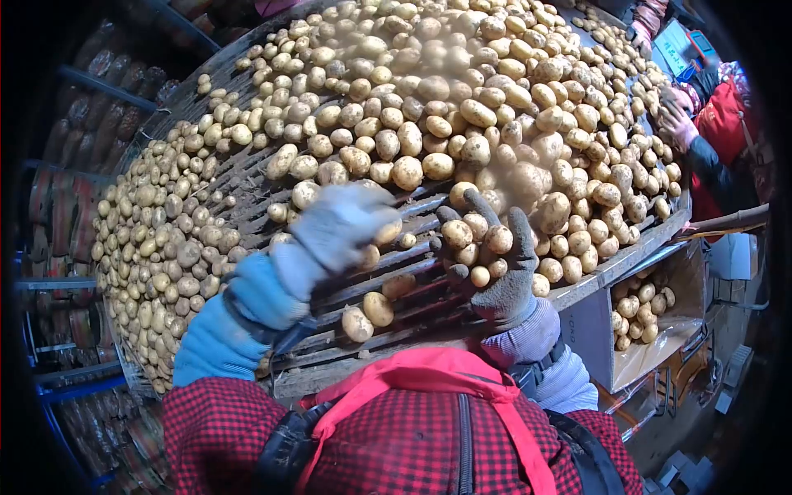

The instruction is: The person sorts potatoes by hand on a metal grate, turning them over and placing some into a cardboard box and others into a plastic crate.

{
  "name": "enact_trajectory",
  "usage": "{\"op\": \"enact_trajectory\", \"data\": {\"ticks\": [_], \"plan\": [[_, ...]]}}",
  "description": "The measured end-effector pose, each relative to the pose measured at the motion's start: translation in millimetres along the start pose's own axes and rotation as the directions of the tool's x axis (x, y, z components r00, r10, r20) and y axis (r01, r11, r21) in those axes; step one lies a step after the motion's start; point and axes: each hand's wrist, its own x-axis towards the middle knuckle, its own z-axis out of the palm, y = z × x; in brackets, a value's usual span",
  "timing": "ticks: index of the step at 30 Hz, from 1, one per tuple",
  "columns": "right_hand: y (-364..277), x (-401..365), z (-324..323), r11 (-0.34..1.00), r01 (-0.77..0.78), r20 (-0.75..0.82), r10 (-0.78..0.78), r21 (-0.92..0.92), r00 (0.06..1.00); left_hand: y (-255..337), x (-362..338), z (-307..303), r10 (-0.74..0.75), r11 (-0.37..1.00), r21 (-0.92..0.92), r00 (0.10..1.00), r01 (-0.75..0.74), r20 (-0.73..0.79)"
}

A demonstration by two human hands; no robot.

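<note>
My right hand (499, 272), in a grey glove, is palm up with its fingers curled around several small potatoes (477, 227). Blurred by motion, my gloved left hand (342, 227) is over the slatted table (338, 293), beside a potato (388, 231) near its fingers; whether it grips anything is hidden. Two loose potatoes (357, 324) lie on the slats just in front of me, below my left hand. A large heap of potatoes (437, 124) spreads beyond both hands.
A cardboard box (590, 342) holding potatoes stands below the table's right edge. At the upper right, a person in red (726, 124) has a hand at the potatoes. Filled sacks (74, 214) are stacked on racks at the left.
</note>
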Motion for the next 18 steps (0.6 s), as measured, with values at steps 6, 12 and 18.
{"op": "enact_trajectory", "data": {"ticks": [6, 12, 18], "plan": [[0, 1, -3, 0.998, 0.058, 0.022, -0.058, 0.041, 0.998, 11, 27, 67, 0.101, 0.934, 0.300, 0.951, -0.192, 0.293], [-3, 2, -15, 0.997, 0.029, 0.078, -0.035, 0.077, 0.996, 11, 34, 78, 0.036, 0.953, 0.250, 0.884, -0.170, 0.466], [-7, -4, -12, 0.995, 0.016, 0.151, -0.030, 0.097, 0.988, 22, 30, 80, -0.024, 0.924, 0.347, 0.882, -0.159, 0.470]]}}
